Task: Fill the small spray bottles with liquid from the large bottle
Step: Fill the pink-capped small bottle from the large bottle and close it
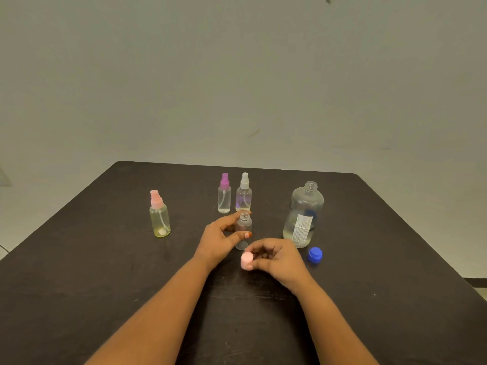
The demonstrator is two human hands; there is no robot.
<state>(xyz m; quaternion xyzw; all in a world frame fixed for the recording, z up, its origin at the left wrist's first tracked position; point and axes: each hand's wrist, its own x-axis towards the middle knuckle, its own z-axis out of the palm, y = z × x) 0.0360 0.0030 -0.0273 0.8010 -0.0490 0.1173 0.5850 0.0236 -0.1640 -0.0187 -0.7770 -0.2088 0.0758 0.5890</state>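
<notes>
Near the table's (pixel 105 259) middle, the left hand (pixel 220 239) is gripping the uncapped small bottle (pixel 244 226) round its body while the right hand (pixel 278 256) is pinching the pink spray cap (pixel 247 260); light and slick, the bottle is likely needing that firm mid-body hold.

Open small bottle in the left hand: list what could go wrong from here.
The small bottle has a narrow neck and the large bottle a wider mouth: pouring could spill onto the table. The large bottle stands uncapped close to the right hand, which holds the pink spray top; a bump might tip it.
</notes>
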